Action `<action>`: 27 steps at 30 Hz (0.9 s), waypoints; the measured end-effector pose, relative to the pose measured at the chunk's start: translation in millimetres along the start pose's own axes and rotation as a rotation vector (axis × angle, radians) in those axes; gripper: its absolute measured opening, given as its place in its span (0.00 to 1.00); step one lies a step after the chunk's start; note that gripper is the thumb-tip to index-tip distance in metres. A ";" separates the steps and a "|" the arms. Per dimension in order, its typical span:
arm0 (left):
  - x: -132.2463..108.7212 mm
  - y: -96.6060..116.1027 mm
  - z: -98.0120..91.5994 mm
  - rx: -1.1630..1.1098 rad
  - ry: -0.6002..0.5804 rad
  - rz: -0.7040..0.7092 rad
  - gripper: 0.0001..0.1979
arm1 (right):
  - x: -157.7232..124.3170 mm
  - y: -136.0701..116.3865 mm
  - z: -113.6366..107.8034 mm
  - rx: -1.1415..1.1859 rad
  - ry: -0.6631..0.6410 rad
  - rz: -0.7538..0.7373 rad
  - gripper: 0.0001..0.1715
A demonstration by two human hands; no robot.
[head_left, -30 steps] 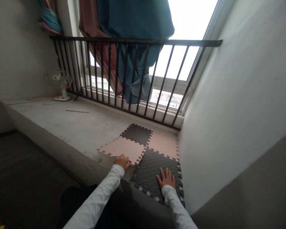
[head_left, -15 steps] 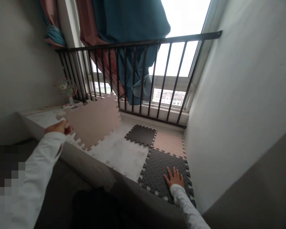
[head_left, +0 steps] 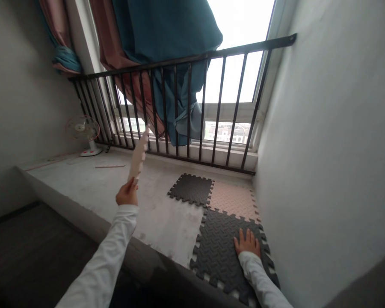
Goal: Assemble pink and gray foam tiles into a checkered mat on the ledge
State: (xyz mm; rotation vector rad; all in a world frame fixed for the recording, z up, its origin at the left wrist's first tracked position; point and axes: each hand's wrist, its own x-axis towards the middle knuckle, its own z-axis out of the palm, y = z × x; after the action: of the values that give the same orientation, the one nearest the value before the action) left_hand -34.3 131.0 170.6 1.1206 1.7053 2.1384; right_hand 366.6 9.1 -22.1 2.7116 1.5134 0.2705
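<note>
My left hand [head_left: 127, 192] is closed on the lower end of a light pink foam mat tile [head_left: 139, 156], which is raised above the ledge and seen almost edge-on. My right hand [head_left: 247, 244] lies flat with spread fingers on a dark grey foam mat tile [head_left: 216, 244] near the ledge's front. Behind that tile, a pink textured tile [head_left: 232, 199] lies beside the wall. A second dark tile [head_left: 191, 188] lies to its left, joined along their toothed edges.
A white concrete ledge [head_left: 83, 184] runs below the window. Black metal railing [head_left: 208, 107] stands along its back, with pink and teal curtains [head_left: 167, 30] behind. A small fan [head_left: 89, 137] stands at the far left. A thin strip [head_left: 110, 166] lies on the ledge. A white wall [head_left: 333, 141] borders the right.
My left hand has moved right with the pink tile, which has turned from broad face to nearly edge-on. My right hand stays on the dark tile. The view has shifted slightly.
</note>
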 end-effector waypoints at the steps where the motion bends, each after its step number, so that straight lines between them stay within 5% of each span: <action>1: -8.6 -10.3 18.2 0.051 -0.031 0.009 0.19 | 0.1 0.0 5.8 -0.002 0.018 -0.001 0.30; 4: -42.4 -39.4 75.8 0.260 -0.169 0.060 0.16 | 0.9 0.9 20.5 0.006 0.052 -0.003 0.30; 8: -109.7 -71.9 145.1 0.653 -0.647 0.222 0.15 | 4.1 3.8 38.3 0.010 0.105 -0.028 0.31; 11: -159.1 -92.8 175.7 0.717 -0.898 0.275 0.11 | 4.7 7.1 50.9 0.018 0.149 -0.040 0.31; 17: -193.2 -116.5 194.4 0.819 -1.072 0.271 0.12 | 0.1 13.3 51.7 0.048 0.175 -0.102 0.31; 27: -196.1 -96.1 200.7 0.970 -1.156 0.286 0.15 | -0.9 10.7 48.0 0.013 0.140 -0.064 0.32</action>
State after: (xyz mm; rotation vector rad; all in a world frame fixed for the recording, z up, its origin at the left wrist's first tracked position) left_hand 204.2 202.8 9.6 2.2456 1.8590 0.2369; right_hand 383.0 5.7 -68.4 2.6994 1.6378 0.4585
